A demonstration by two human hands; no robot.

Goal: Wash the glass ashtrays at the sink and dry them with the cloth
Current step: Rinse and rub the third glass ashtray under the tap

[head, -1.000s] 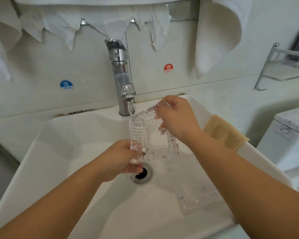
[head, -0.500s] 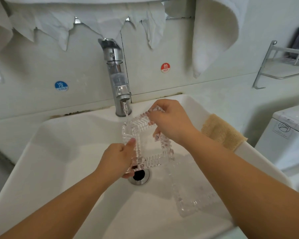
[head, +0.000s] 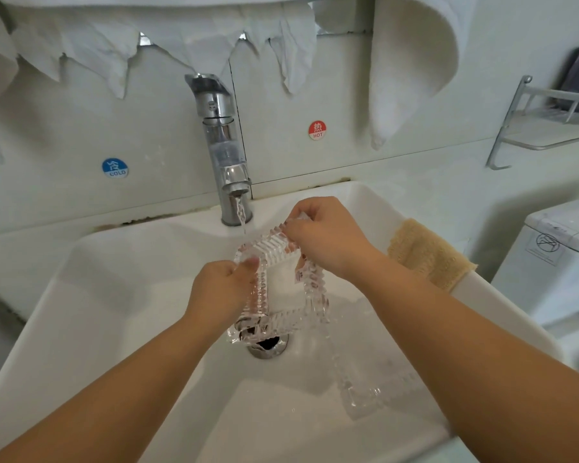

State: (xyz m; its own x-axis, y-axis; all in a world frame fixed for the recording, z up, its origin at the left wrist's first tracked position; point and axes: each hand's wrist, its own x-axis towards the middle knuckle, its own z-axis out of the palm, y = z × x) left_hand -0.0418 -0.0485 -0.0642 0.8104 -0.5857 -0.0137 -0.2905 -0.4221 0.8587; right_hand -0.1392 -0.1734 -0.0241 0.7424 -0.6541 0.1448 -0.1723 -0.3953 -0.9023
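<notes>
Glass, ribbed and square, the ashtray is held tilted over the drain, just below the tap's thin stream. The left hand grips its near-left edge, the right hand pinches its far corner. A second ashtray lies in the sink, under the right forearm. The tan cloth sits on the rim, nearer the right hand.

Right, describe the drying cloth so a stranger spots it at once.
Find the white sink under the chrome tap. On its right rim lies the tan cloth. Unlike the white towels hanging above, it is tan and coarse.
</notes>
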